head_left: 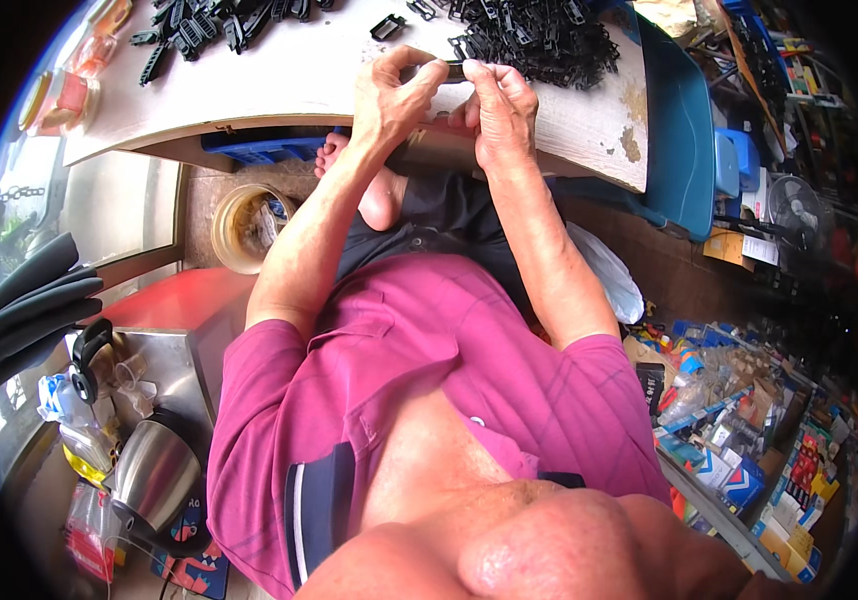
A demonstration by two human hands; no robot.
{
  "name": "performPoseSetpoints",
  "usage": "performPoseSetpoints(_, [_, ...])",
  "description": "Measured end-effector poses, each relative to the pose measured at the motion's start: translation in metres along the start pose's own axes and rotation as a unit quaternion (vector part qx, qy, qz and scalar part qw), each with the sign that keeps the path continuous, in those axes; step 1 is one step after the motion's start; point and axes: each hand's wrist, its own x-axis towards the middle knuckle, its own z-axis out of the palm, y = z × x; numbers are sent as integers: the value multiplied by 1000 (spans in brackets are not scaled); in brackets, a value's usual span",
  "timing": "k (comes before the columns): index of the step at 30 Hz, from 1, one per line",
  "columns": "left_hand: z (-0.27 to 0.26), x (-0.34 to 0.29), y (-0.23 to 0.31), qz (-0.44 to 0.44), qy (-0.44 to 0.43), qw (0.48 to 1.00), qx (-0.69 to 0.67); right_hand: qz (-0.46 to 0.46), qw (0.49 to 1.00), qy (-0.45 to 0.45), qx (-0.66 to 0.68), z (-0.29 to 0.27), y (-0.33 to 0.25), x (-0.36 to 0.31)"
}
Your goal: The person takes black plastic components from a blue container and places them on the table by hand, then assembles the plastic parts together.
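Above the near edge of the white table (289, 85), both my hands pinch one small black plastic part (456, 70) between them. My left hand (395, 98) has its thumb and forefinger closed on the part's left end. At the other end, my right hand (502, 108) grips it with thumb and fingertips. Fingers cover most of the part, so its full shape is hidden. Just beyond my right hand lies a large heap of black plastic pieces (539, 40) with open frames. Ribbed black pieces (194, 35) lie in a looser group at the far left.
Lidded jars (57, 103) stand at the table's left end. A blue-green bin (677, 130) adjoins its right side. Below are a round tub (239, 228) and a white plastic bag (604, 270). A steel kettle (157, 470) sits lower left; boxes and packets (739, 450) crowd the right.
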Motion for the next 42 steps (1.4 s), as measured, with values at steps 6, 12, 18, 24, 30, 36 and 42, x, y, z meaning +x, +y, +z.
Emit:
performPoseSetpoints(6, [-10, -4, 5, -59, -19, 994, -94, 133, 985, -95, -60, -1, -20, -4])
performPoseSetpoints(12, [1, -11, 9, -90, -55, 985, -139, 52, 996, -55, -44, -3, -8, -6])
performPoseSetpoints(18, [0, 9, 3, 100, -76, 992, 10, 15, 999, -31, 18, -23, -5, -3])
performPoseSetpoints(24, [-41, 111, -15, 349, 47, 799, 487, 26, 997, 44, 55, -70, -41, 25])
performPoseSetpoints(30, [-32, 116, 15, 410, -79, 805, 421, -25, 951, 295, 83, -143, -102, 51])
performPoseSetpoints(36, [-29, 111, 19, 347, -37, 775, 527, 27, 967, 254, 11, -135, -81, 47])
performPoseSetpoints(42, [-3, 74, 10, 208, -129, 955, 168, 30, 999, -25, 12, -76, -44, 32])
